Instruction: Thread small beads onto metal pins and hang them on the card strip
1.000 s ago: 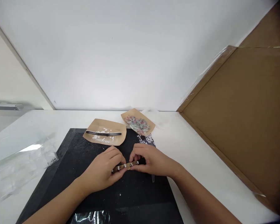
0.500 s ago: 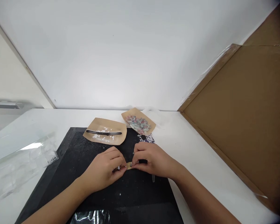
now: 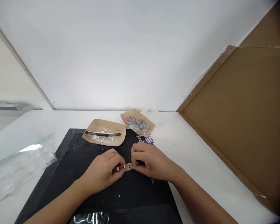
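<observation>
Over the black mat (image 3: 140,196), my left hand (image 3: 106,169) pinches a small tan strip (image 3: 128,167) between thumb and fingers. White bits show at its fingertips. My right hand (image 3: 151,161) is closed at the strip's other end, its thumb and fingertips on a small shiny metallic piece (image 3: 130,165). What exactly lies inside the right fingers is hidden. Behind the left hand, a brown paper tray (image 3: 118,141) holds tweezers with a dark body (image 3: 102,133) and scattered white bits (image 3: 105,138).
A second paper tray (image 3: 124,115) with small red and grey-green packets (image 3: 138,124) stands at the back. A patterned dark sheet (image 3: 149,139) lies by it. Clear plastic packaging (image 3: 23,171) is at left. Cardboard (image 3: 238,124) borders the white table (image 3: 191,143) at right.
The view has shifted slightly. My right fingertips have moved a little left along the strip, closer to my left hand. A white bit shows more plainly at my left fingertips.
</observation>
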{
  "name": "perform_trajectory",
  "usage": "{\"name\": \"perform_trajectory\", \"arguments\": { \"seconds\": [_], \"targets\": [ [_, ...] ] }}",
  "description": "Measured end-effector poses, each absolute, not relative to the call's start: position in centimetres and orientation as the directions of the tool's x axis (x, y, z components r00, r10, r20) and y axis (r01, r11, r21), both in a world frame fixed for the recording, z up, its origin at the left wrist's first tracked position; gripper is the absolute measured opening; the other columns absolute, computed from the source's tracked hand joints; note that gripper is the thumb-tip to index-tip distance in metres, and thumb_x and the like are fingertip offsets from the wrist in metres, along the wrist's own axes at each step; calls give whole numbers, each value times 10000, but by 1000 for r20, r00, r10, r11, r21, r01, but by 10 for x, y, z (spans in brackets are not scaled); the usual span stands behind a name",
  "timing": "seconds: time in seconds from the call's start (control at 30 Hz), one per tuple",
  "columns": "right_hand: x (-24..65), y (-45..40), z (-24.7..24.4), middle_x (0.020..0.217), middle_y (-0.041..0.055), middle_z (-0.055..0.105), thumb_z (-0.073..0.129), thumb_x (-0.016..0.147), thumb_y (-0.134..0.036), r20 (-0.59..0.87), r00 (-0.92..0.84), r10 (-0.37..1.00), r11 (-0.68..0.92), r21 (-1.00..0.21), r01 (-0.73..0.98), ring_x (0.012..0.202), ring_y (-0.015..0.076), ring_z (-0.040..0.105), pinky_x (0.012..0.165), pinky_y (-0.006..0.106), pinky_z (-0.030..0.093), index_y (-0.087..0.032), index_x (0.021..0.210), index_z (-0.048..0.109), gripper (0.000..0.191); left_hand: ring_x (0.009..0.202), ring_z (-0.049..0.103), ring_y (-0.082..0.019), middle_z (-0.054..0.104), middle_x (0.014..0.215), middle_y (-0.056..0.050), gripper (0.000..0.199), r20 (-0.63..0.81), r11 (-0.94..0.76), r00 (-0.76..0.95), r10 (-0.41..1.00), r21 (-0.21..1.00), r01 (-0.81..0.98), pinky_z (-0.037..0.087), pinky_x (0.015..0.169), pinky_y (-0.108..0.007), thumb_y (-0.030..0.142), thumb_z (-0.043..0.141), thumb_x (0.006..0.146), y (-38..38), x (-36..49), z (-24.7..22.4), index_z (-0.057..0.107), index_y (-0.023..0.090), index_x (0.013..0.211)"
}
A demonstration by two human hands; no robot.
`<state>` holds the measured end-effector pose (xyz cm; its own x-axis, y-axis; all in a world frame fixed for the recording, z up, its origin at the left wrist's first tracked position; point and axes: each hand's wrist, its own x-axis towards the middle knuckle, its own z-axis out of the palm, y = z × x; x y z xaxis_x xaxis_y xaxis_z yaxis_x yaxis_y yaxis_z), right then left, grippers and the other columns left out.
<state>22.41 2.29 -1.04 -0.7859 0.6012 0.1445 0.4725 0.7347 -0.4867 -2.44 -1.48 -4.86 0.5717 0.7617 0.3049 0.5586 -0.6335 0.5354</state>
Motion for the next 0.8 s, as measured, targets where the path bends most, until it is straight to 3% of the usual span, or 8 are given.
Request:
{"name": "perform_trajectory", "arguments": {
  "seconds": [0.23,0.6,0.8],
  "targets": [
    [224,23,-12,923,11,660,730,902,-191,109,-768,631,704,-496,509,860,175,589,713,268,399,-216,858,611,129,907,627,-195,690,939,-33,56,273,-599,556,785,563,570,505,759,-305,193,676,933,-15,-25,-50,646,221,971],
    [222,26,-17,945,-26,767,788,882,-215,-28,-722,691,520,-674,524,855,160,692,748,254,474,-234,962,653,158,897,614,-183,644,965,-29,71,195,-500,511,837,652,571,504,740,-286,192,671,929,-17,-24,-48,637,222,983],
    [222,25,-16,929,-34,763,812,866,-220,-31,-714,699,535,-640,551,820,150,674,732,248,459,-234,957,676,164,905,598,-188,632,959,-34,71,230,-554,543,808,612,565,490,751,-306,166,632,946,-19,-23,-47,621,215,996]
  ]
}}
